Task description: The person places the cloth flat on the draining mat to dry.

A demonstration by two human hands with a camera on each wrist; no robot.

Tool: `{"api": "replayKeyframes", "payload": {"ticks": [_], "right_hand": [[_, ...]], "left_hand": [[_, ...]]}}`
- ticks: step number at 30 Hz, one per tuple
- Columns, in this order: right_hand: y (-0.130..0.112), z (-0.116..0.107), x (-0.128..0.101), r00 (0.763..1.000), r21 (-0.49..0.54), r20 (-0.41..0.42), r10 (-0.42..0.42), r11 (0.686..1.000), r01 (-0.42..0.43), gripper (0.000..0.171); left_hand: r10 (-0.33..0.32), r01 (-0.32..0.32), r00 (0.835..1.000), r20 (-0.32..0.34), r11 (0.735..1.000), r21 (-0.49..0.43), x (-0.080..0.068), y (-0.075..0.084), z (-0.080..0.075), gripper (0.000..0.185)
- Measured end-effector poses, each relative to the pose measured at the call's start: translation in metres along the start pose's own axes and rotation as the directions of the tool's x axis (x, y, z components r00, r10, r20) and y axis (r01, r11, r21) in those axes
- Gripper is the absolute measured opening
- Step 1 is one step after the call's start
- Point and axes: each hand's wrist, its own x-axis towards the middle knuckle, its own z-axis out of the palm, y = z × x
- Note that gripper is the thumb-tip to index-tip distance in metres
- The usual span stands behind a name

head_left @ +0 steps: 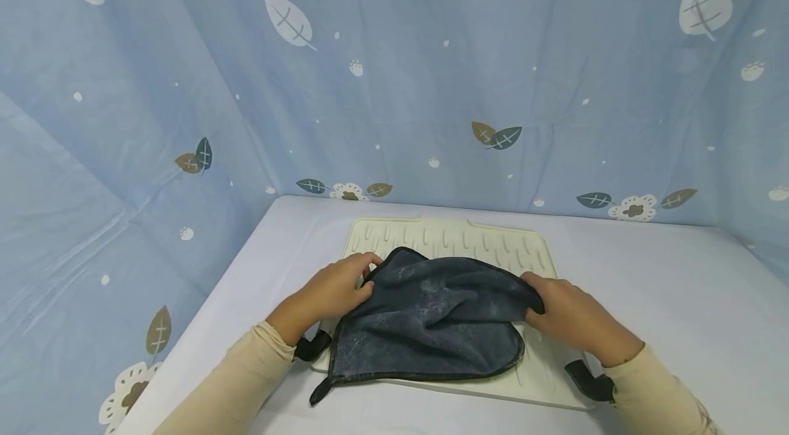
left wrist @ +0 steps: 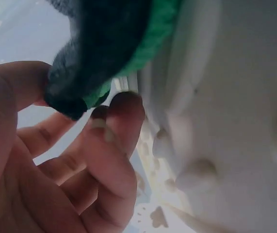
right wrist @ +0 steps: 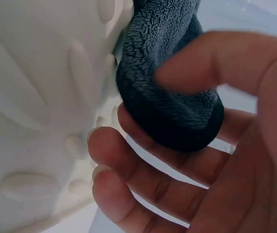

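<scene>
A dark blue-grey fleece cloth point(head_left: 431, 318) lies half folded on a cream ribbed mat point(head_left: 456, 238). My left hand point(head_left: 335, 291) pinches the cloth's far left corner point(left wrist: 75, 73) between thumb and fingers, just above the mat point(left wrist: 225, 97). A green edge shows on the cloth in the left wrist view. My right hand point(head_left: 570, 318) pinches the far right corner point(right wrist: 172, 102) the same way, thumb on top and fingers beneath, beside the mat point(right wrist: 41, 97). The near half of the cloth lies flat, with a small loop point(head_left: 320, 390) at its near left corner.
The mat sits on a white table point(head_left: 678, 298) walled on three sides by a light blue curtain point(head_left: 431, 79) with leaf and flower prints. Black wrist straps point(head_left: 588, 380) show at both cuffs of the cream sleeves.
</scene>
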Motion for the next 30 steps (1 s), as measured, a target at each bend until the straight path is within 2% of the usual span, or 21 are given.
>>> {"api": "replayKeyframes", "payload": {"ticks": [6,11,16,18,24,30], "right_hand": [[-0.002,0.0,-0.003,1.0,0.015,-0.006,-0.02,1.0,0.02,0.05],[-0.005,-0.002,-0.002,0.994,0.019,-0.092,-0.057,0.998,0.059,0.04],[-0.007,-0.004,0.001,0.985,0.088,-0.175,-0.014,0.996,0.029,0.027],[-0.009,-0.005,0.003,0.978,0.119,-0.208,0.008,0.993,0.018,0.024],[-0.009,-0.007,0.005,0.938,0.175,-0.343,0.045,0.984,0.016,0.019],[-0.005,-0.011,0.01,0.932,0.2,-0.359,0.044,0.979,0.03,0.02]], "left_hand": [[-0.035,0.035,0.999,0.003,0.999,-0.006,0.002,0.005,-0.002,0.035],[-0.061,0.061,0.998,0.003,0.998,-0.013,0.016,0.01,-0.007,0.03],[-0.071,0.071,0.997,-0.01,0.997,0.003,0.029,0.013,-0.01,0.026],[-0.079,0.079,0.997,-0.024,0.997,0.005,0.031,0.012,-0.009,0.022],[-0.08,0.08,0.993,-0.092,0.997,-0.003,0.034,0.008,-0.01,0.013],[-0.064,0.068,0.987,-0.148,0.997,0.026,0.035,0.004,-0.014,0.013]]}}
